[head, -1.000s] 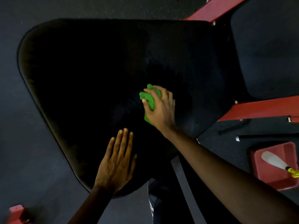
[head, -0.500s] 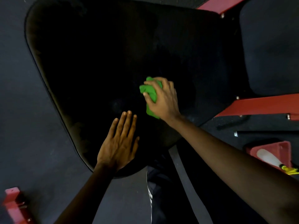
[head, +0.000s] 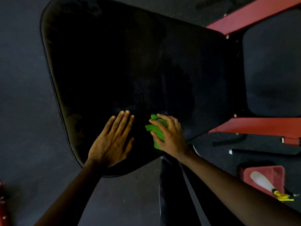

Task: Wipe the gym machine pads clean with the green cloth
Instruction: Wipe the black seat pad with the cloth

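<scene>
On black pad (head: 130,62): left hand (head: 112,142) flat, fingers straight; right hand (head: 171,137) grips green cloth (head: 156,129); red tub (head: 280,170) holds white bottle (head: 260,180).

Hidden or cut off in your view

Your right hand (head: 169,136) covers most of the green cloth (head: 156,131) — only a bunched edge shows past the fingers (head: 164,118). The big black pad (head: 130,62) runs off the top edge, the second pad (head: 273,70) off the right. A red object (head: 3,209) at lower left is cut off — too little shows to tell what it is.
</scene>
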Demonstrator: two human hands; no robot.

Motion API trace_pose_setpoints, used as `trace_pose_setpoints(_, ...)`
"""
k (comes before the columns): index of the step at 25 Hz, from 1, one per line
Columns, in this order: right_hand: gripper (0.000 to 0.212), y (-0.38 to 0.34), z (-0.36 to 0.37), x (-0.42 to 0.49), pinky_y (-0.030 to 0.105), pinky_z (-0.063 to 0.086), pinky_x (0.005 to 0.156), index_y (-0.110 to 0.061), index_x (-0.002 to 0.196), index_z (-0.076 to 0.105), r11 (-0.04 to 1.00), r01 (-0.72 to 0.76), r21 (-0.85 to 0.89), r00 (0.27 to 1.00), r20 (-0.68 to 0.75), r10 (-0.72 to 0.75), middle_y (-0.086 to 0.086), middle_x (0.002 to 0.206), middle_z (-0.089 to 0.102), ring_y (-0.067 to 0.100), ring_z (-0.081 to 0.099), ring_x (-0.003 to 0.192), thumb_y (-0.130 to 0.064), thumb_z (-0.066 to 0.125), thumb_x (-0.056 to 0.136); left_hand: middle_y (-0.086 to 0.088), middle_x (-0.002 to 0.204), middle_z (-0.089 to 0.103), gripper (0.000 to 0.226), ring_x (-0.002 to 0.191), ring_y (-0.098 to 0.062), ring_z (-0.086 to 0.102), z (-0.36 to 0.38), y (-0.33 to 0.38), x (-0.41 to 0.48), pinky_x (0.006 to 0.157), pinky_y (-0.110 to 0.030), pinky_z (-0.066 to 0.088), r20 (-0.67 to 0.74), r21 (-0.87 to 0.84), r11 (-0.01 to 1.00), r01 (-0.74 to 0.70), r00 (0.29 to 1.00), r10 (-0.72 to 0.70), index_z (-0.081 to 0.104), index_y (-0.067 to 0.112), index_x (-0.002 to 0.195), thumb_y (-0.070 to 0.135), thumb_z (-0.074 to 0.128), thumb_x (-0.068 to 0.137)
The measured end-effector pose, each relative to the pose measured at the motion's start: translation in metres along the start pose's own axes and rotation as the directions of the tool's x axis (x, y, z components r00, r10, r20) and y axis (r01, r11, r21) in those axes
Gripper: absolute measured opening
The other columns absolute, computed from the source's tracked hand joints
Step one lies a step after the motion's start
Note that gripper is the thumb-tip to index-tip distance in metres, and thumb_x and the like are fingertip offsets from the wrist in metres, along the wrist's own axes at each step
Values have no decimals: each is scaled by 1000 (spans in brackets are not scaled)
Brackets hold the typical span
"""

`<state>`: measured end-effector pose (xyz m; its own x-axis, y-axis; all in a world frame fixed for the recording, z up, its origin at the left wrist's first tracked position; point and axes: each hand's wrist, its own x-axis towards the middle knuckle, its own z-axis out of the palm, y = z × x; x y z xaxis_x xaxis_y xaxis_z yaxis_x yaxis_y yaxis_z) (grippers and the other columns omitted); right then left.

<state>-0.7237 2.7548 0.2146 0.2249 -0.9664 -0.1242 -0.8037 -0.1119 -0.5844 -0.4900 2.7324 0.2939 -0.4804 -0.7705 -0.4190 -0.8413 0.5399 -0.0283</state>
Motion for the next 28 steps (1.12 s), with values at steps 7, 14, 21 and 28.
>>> trace_pose_setpoints(7, 43, 52, -10, 34, 50, 49, 95, -33, 133, 56, 893, -445, 66, 891, -68, 449, 2, 135, 49, 28, 49, 116, -40, 63, 91, -19, 159, 28, 74, 149, -31, 24, 17, 49, 1, 122, -45, 12, -41, -69, 977, -201, 979, 199, 32, 1, 152, 37, 51, 90)
trace_pose_setpoints(14, 38, 18, -1, 54, 44, 47, 95, -31, 128, 63, 997, -65, 46, 995, -73, 69, -1, 136, 52, 27, 49, 118, -42, 62, 92, -21, 157, 33, 68, 147, -35, 31, 51, 83, -6, 122, -46, 7, 38, -8, 956, -292, 956, 292, 38, 0, 150, 40, 45, 95)
trace_pose_setpoints(21, 37, -57, 0, 103, 46, 46, 88, -31, 123, 70, 900, 434, 38, 899, -72, -431, 2, 135, 61, 30, 54, 117, -41, 69, 87, -19, 148, 49, 68, 138, -33, 47, 47, 87, -5, 118, -44, 14, 23, -81, 957, -277, 960, 280, 53, 3, 141, 42, 62, 86)
trace_pose_setpoints(28, 42, -12, -12, 108, 46, 45, 98, -33, 135, 62, 880, 475, 4, 879, 42, -475, 2, 142, 55, 28, 51, 124, -42, 64, 93, -20, 154, 39, 69, 144, -34, 37, 53, 87, -6, 121, -46, 13, -22, -94, 961, -262, 965, 261, 45, 2, 147, 41, 57, 91)
